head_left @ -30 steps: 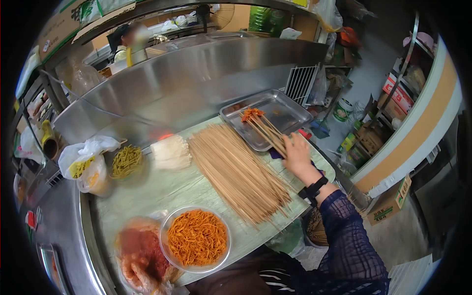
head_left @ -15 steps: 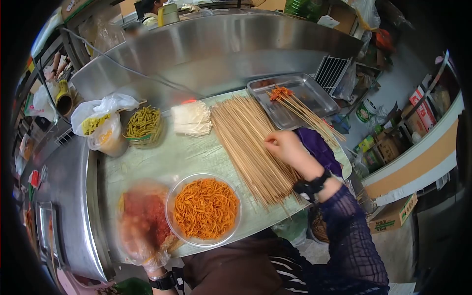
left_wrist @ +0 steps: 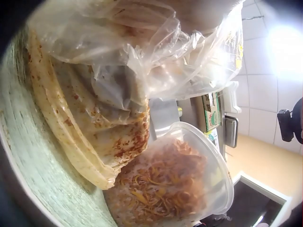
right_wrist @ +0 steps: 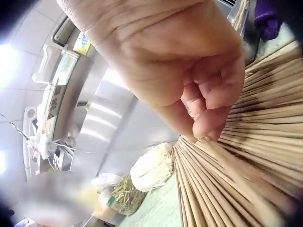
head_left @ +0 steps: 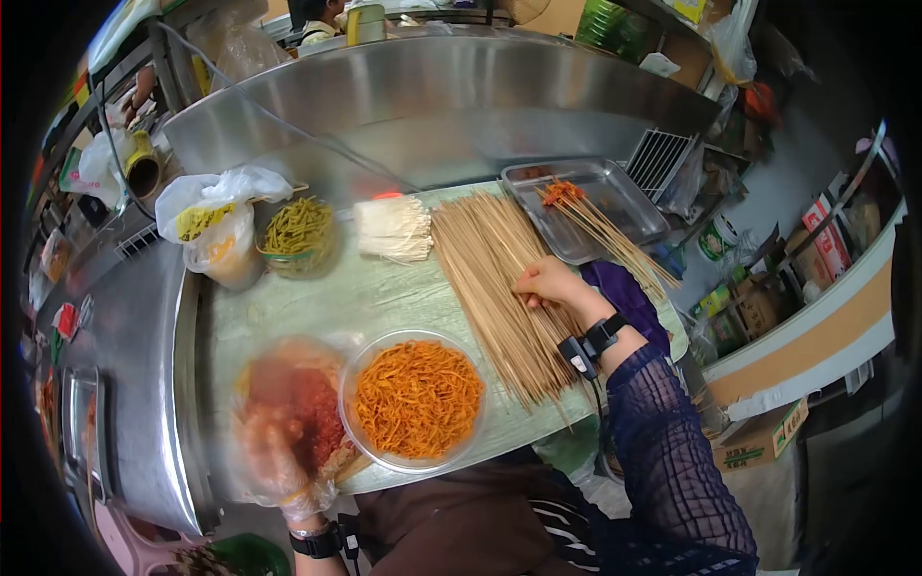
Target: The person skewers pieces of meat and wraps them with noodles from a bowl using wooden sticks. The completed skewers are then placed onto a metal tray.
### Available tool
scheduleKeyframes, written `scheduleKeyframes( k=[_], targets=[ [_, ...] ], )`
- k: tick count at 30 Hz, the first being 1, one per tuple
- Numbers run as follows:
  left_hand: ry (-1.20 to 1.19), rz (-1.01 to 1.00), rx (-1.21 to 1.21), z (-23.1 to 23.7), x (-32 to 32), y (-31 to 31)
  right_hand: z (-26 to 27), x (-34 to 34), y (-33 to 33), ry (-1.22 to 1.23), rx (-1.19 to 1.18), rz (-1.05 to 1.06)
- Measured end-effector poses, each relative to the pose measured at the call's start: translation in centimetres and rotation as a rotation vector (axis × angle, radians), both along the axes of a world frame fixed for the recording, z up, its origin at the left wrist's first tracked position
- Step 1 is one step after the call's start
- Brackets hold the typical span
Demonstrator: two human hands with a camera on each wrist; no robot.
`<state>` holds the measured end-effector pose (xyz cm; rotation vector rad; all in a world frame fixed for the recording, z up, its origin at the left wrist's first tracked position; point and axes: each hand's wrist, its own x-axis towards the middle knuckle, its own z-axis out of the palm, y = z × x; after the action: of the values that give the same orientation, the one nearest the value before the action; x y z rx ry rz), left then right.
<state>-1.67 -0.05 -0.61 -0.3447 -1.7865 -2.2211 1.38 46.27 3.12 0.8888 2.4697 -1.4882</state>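
Observation:
My right hand (head_left: 555,282) is over a wide bundle of bamboo skewers (head_left: 480,254). In the right wrist view its thumb and forefinger pinch a bamboo skewer (right_wrist: 222,158) near one end, the other fingers curled in. My left hand (head_left: 274,446), in a clear plastic glove (left_wrist: 161,61), is at a heap of red minced filling (head_left: 312,398). Its fingers are blurred in the head view and covered by the glove in the left wrist view. A pale yellow, red-smeared folded sheet (left_wrist: 71,137) lies below the glove. Beside the filling stands a clear tub of orange shreds (head_left: 418,398).
Enoki mushrooms (head_left: 392,228), a tub of green beans (head_left: 298,235) and a bagged container (head_left: 221,230) line the back of the table. A steel tray (head_left: 624,206) at back right bears filled skewers (head_left: 615,235). A purple cloth (head_left: 629,298) lies near my right wrist.
My right hand has left the filled skewers, which now lie across the tray, and moved left to the skewer bundle. The left hand stays at the red filling; the head view has shifted.

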Motion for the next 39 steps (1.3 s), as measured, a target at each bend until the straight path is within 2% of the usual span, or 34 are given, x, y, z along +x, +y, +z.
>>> scheduleKeyframes(
  k=[5, 9, 10, 11, 13, 15, 18, 21, 25, 28, 31, 34, 36, 39],
  targets=[
    [-0.008, 0.063, -0.025, 0.2, 0.3, 0.2, -0.1, 0.1, 0.2, 0.066, -0.108, 0.021],
    [0.008, 0.014, 0.092, -0.4, -0.3, 0.2, 2.9, 1.7, -1.4, 0.278, -0.375, -0.113],
    [-0.023, 0.044, 0.047, -0.3, -0.1, 0.0, 3.0, 2.0, -0.9, 0.365, -0.584, -0.133],
    [-0.018, 0.068, 0.063, 0.6, 0.2, 0.5, 4.9, 2.4, -1.8, 0.407, -0.606, -0.162],
    [-0.006, 0.115, 0.047, 0.6, 0.2, 0.6, 6.3, 3.3, -3.2, 0.692, -0.694, -0.063],
    [-0.017, 0.121, 0.051, 0.7, 0.2, 0.6, 7.3, 4.2, -6.0, 0.846, -0.699, -0.005],
    [-0.029, 0.116, 0.064, 0.6, 0.3, 0.8, 8.0, 5.0, -12.2, 0.912, -0.562, -0.031],
    [-0.028, 0.119, 0.054, 0.5, 0.2, 0.7, 7.2, 5.1, -14.9, 0.944, -0.64, -0.083],
    [-0.035, 0.076, 0.057, 0.9, 0.3, 0.6, 6.3, 4.7, -14.9, 0.932, -0.871, -0.166],
    [-0.039, 0.095, 0.076, 0.8, 0.3, 0.8, 5.7, 4.8, -14.4, 0.94, -0.926, -0.2],
    [-0.037, 0.064, 0.094, 0.9, 0.2, 0.8, 6.2, 5.2, -14.6, 0.956, -0.829, -0.225],
    [-0.034, 0.046, 0.123, 0.4, 0.0, -0.1, 7.4, 6.0, -16.3, 1.025, -0.504, -0.077],
    [-0.011, 0.011, 0.19, 0.8, -0.6, -0.9, 7.8, 6.7, -18.1, 0.99, -0.438, 0.019],
    [0.037, 0.174, 0.363, 4.3, -1.0, -2.0, 6.4, 6.9, -19.9, 0.999, -0.438, 0.157]
  ],
)
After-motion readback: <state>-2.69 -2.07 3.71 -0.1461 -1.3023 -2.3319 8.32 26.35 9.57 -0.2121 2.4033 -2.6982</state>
